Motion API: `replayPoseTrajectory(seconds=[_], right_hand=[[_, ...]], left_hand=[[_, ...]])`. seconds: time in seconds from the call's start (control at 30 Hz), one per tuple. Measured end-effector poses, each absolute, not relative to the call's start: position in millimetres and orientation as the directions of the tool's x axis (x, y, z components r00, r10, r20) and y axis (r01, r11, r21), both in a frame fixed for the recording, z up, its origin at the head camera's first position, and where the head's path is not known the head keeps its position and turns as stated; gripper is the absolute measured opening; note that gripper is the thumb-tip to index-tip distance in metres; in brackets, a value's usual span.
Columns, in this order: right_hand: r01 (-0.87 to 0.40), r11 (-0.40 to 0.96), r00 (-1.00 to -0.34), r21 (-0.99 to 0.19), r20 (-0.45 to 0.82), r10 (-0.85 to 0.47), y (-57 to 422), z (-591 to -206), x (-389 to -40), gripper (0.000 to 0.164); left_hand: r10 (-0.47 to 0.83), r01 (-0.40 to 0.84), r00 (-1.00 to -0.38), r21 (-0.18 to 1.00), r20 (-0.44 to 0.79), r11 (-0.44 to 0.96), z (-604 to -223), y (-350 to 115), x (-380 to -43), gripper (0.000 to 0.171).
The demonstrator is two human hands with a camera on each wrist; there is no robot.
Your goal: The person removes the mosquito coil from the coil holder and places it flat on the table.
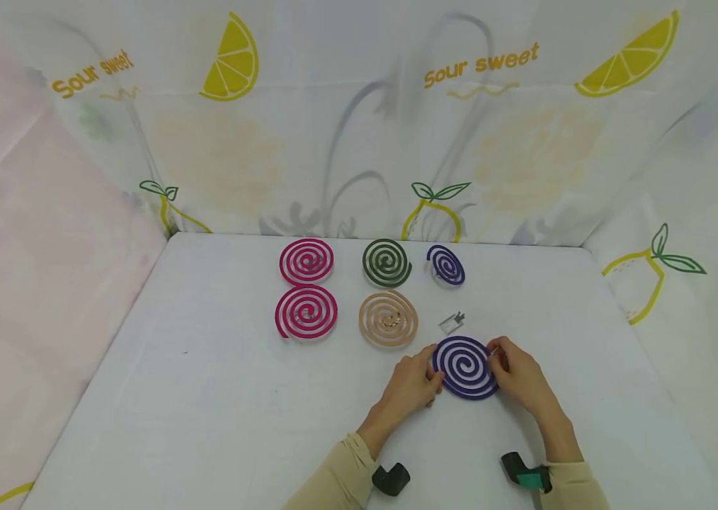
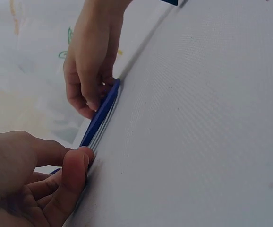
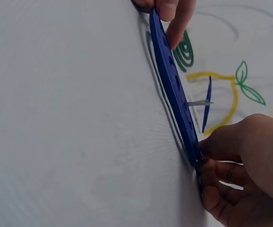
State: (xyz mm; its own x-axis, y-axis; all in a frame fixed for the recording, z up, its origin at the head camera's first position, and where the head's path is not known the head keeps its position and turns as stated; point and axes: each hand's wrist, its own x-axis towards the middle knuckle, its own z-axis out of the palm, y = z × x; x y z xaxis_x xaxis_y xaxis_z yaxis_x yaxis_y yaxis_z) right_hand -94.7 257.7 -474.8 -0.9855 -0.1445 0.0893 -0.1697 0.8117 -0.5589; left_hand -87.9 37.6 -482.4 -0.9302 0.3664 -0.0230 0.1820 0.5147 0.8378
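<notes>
A purple mosquito coil (image 1: 461, 366) is held flat just above the table between both hands. My left hand (image 1: 411, 382) pinches its left edge between thumb and fingers, and my right hand (image 1: 521, 375) pinches the right edge. Seen nearly edge-on in the right wrist view, the same coil (image 3: 176, 90) lies slightly apart from its shadow. Just beyond it, a small metal coil stand (image 1: 452, 323) rises from the tabletop with its prongs up. Farther back, a second purple coil (image 1: 446, 265) sits tilted, apparently on a stand.
To the left, two pink coils (image 1: 306, 312) stand one behind the other. Beside them are a tan coil (image 1: 388, 319) and a green coil (image 1: 386, 263) at the back. The white table (image 1: 206, 397) meets a lemon-printed cloth backdrop (image 1: 346, 142) at its far edge.
</notes>
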Motion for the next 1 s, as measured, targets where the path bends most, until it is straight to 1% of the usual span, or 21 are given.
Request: replayPoseTrajectory(seconds=[0.23,0.47,0.67,0.83,1.0], right_hand=[[-0.154,0.823,-0.988,-0.546,0.086,-0.128,257.8,-477.7,-93.7,0.015],[-0.147,0.814,-0.989,-0.562,0.078,-0.125,256.9,-477.2,-93.7,0.019],[-0.140,0.815,-0.990,-0.563,0.077,-0.116,256.9,-477.7,-93.5,0.020],[-0.148,0.816,-0.988,-0.559,0.115,-0.100,255.8,-478.6,-94.4,0.018],[-0.164,0.815,-0.980,-0.555,0.185,-0.072,252.7,-479.9,-96.0,0.013]], left_hand=[[0.384,0.189,-0.923,0.849,-0.017,0.494,-480.3,37.3,-87.6,0.052],[0.385,0.235,-0.923,0.805,0.009,0.544,-480.6,36.4,-88.8,0.050],[0.388,0.236,-0.922,0.800,0.005,0.552,-478.9,36.2,-88.5,0.052],[0.376,0.270,-0.926,0.756,0.033,0.596,-479.5,36.0,-88.3,0.052],[0.362,0.302,-0.930,0.704,0.068,0.643,-479.9,35.3,-88.1,0.050]])
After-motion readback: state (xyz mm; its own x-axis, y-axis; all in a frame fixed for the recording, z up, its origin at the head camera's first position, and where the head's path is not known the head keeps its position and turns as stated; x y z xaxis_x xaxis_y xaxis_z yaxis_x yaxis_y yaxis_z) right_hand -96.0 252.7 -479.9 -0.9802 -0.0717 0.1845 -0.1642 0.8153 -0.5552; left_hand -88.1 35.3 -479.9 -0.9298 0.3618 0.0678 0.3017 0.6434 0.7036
